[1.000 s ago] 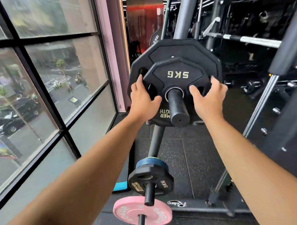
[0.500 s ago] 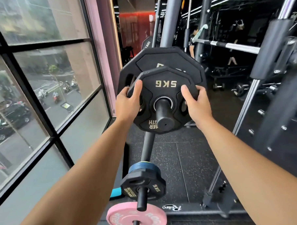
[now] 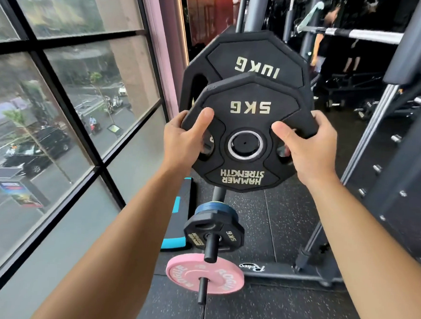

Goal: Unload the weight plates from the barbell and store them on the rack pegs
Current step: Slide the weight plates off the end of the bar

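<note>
A black 5 kg plate [image 3: 249, 108] sits at the very tip of the bar sleeve [image 3: 244, 143], whose end face fills the plate's centre ring. My left hand [image 3: 184, 134] grips its left edge, thumb on the face. My right hand [image 3: 306, 144] grips the right edge, thumb on the face and fingers through a slot. Behind it a black 10 kg plate [image 3: 255, 57] stays on the same sleeve. Below, a rack peg holds another 5 kg plate [image 3: 213, 231] with a blue plate [image 3: 214, 206] behind it, and a lower peg carries a pink plate [image 3: 205, 275].
A large window [image 3: 62, 104] runs close along the left. Rack uprights [image 3: 374, 132] with side pegs stand to the right. A rack foot bar [image 3: 284, 271] lies on the black rubber floor. A person stands far back by another barbell [image 3: 362, 35].
Both hands have drawn the 5 kg plate toward me along the sleeve. It was near the 10 kg plate; now it is at the sleeve's end.
</note>
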